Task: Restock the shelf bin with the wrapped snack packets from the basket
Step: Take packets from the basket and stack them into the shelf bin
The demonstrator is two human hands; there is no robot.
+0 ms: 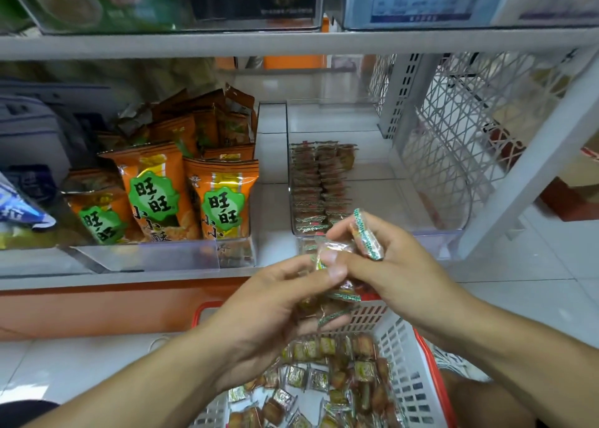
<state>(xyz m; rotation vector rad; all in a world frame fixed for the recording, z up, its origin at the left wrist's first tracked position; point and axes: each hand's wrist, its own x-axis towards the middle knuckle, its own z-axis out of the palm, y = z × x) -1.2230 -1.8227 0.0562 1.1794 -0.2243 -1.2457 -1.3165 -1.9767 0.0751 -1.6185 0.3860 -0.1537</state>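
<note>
Before the shelf bin (372,174), packets (368,236) in both hands' grip.

Top-shelf boxes (168,2) blurred and cropped; basket (411,379) cut off below, packet print unreadable.

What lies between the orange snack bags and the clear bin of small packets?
In the head view, only a bare white strip of shelf separates the orange bags from the clear bin; nothing stands there.
</note>
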